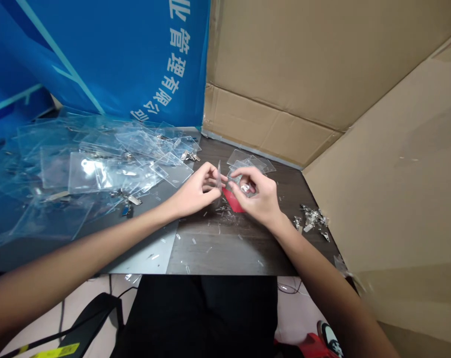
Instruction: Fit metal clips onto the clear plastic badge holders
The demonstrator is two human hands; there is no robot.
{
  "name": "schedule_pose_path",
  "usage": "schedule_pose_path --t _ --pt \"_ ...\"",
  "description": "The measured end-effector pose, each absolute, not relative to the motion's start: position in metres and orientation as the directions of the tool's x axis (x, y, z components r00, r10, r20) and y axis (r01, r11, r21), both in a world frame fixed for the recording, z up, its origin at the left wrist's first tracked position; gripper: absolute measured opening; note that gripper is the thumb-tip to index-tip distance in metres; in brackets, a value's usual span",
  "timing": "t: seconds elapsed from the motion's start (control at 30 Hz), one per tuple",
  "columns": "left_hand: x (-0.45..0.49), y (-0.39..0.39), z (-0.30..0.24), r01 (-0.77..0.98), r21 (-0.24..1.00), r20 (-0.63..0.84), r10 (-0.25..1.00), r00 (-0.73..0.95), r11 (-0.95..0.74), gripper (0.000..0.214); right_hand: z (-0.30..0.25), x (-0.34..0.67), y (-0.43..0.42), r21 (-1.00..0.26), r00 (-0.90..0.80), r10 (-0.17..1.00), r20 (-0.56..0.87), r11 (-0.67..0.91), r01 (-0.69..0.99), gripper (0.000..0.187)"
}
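Note:
My left hand [195, 191] pinches the edge of a clear plastic badge sleeve [220, 180] that stands upright between both hands. My right hand [257, 196] is closed on the same sleeve, with a small metal clip [245, 188] at its fingertips. Both hands hover just above a dark wooden table [229, 243]. A small red object [233, 201] lies on the table under my right hand, partly hidden.
A large heap of clear badge sleeves [99, 164] with clips covers the left of the table. A short stack of sleeves [253, 161] lies behind my hands. Loose metal clips [311, 219] sit at the right. Cardboard walls [359, 149] and a blue banner [117, 59] enclose the table.

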State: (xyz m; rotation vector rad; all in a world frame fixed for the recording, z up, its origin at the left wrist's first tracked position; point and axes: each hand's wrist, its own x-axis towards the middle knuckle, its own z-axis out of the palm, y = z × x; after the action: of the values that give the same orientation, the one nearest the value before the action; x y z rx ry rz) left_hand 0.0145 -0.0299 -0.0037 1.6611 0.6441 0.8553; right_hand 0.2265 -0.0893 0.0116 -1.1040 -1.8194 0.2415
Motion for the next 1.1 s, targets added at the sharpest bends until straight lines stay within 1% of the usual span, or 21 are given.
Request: schedule_pose_path --t 0.03,0.1,0.17,0.27,0.33,0.4,0.5,0.57,0.67,0.87,1.0,1.1 --pt "0.014 -0.028 -0.006 -0.02 0.968 0.216 0.787 0.578 -0.25 0.033 0.012 0.225 -0.089 -0.638 -0.099 0.798 0.594 0.542 0.546 0.018" --pt "0.013 -0.025 -0.009 -0.026 0.964 0.234 0.796 0.559 -0.265 0.034 0.012 0.225 -0.089 -0.737 -0.09 0.853 0.515 0.494 0.462 0.028" --pt "0.012 -0.024 -0.01 -0.024 0.961 0.243 0.802 0.546 -0.275 0.036 0.012 0.226 -0.087 -0.8 -0.131 0.891 0.435 0.449 0.397 0.03" --pt "0.012 -0.025 -0.009 -0.005 0.955 0.255 0.809 0.53 -0.298 0.038 0.012 0.228 -0.083 -0.844 -0.2 0.914 0.353 0.403 0.353 0.027" --pt "0.012 -0.027 -0.007 0.006 0.948 0.268 0.813 0.517 -0.317 0.04 0.01 0.228 -0.08 -0.864 -0.235 0.909 0.344 0.405 0.301 0.027" --pt "0.013 -0.028 -0.005 0.015 0.947 0.271 0.821 0.502 -0.322 0.041 0.008 0.226 -0.078 -0.898 -0.256 0.909 0.329 0.385 0.215 0.028" --pt "0.012 -0.029 -0.004 0.03 0.95 0.261 0.842 0.472 -0.311 0.044 0.005 0.223 -0.077 -0.958 -0.266 0.932 0.248 0.276 0.073 0.04" --pt "0.012 -0.028 -0.003 0.043 0.952 0.249 0.849 0.465 -0.303 0.046 0.006 0.222 -0.078 -0.979 -0.266 0.946 0.187 0.202 0.029 0.047" --pt "0.011 -0.029 -0.002 0.044 0.953 0.247 0.853 0.459 -0.3 0.047 0.01 0.223 -0.081 -0.988 -0.242 0.962 0.128 0.146 0.056 0.048" --pt "0.012 -0.03 -0.003 0.021 0.955 0.255 0.851 0.46 -0.297 0.049 0.016 0.224 -0.082 -0.976 -0.157 0.978 0.14 0.163 0.143 0.034" --pt "0.011 -0.028 -0.007 0.001 0.958 0.254 0.852 0.458 -0.287 0.049 0.018 0.224 -0.083 -0.973 -0.182 0.973 0.139 0.169 0.159 0.024" --pt "0.011 -0.027 -0.007 0.0 0.954 0.266 0.852 0.451 -0.299 0.051 0.019 0.224 -0.085 -0.969 -0.224 0.963 0.147 0.186 0.163 0.022"
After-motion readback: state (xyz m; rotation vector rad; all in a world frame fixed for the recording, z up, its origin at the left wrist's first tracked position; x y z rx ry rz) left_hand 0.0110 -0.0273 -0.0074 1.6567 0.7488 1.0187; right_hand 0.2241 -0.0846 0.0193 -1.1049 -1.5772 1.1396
